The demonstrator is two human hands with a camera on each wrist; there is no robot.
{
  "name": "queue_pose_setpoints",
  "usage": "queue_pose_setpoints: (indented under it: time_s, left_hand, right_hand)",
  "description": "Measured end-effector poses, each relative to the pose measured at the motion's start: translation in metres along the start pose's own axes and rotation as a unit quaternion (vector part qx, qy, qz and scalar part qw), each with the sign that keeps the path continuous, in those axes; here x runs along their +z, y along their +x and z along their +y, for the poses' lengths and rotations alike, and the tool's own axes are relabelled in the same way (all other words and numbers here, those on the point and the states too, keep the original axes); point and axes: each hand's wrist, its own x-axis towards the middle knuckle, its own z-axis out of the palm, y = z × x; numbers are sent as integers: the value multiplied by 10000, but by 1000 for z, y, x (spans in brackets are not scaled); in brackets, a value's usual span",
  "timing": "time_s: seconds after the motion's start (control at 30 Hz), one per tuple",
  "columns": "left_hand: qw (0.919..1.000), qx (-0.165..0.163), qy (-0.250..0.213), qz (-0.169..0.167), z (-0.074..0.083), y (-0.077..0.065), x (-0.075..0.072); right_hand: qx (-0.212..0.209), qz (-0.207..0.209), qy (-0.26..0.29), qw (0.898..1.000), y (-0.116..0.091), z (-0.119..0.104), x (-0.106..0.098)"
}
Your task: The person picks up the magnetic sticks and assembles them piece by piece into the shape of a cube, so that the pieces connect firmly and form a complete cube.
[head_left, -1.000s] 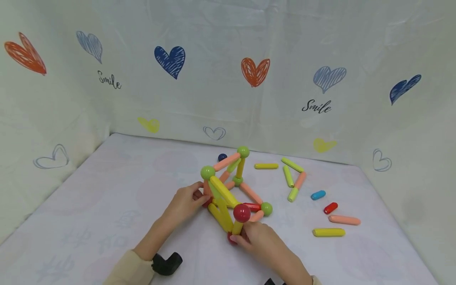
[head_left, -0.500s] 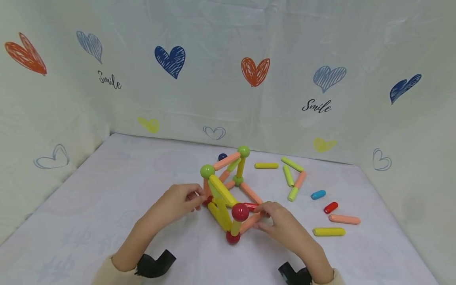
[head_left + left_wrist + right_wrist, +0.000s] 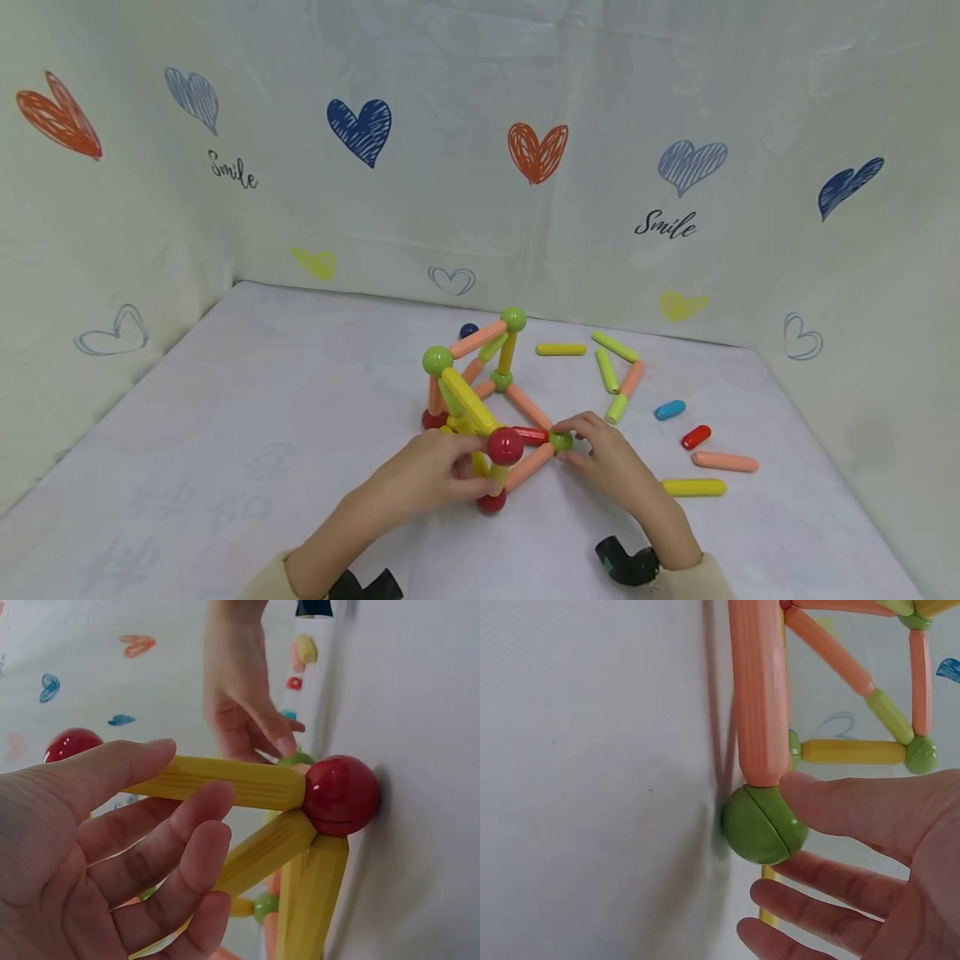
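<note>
A frame of magnetic sticks and balls stands on the table. Its front upright is a yellow stick, joining an upper red ball to a lower red ball. My left hand holds this upright, thumb on one side and fingers around the other. At the frame's right corner my right hand pinches a green ball low by the table. A salmon stick links that ball to the lower red one. Another green ball tops the left rear upright.
Loose on the right lie a blue stick, a short red stick, a salmon stick and a yellow stick. Behind them are several lime and salmon sticks. A dark blue ball sits behind the frame.
My left hand has moved from the frame's left corner to the front yellow upright. My right hand has gone from the lower front red ball to the green ball at the right corner.
</note>
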Motion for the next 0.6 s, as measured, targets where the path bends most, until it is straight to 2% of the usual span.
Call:
queue_pose_setpoints:
  time_s: [0.33,0.6]
  left_hand:
    - [9992,53,170,351,0,3,6]
    - [9990,-64,100,442,-3,4,3]
  right_hand:
    - [194,131,-343,9991,3,-1,7]
    - [452,-176,-734,9961,0,-6,2]
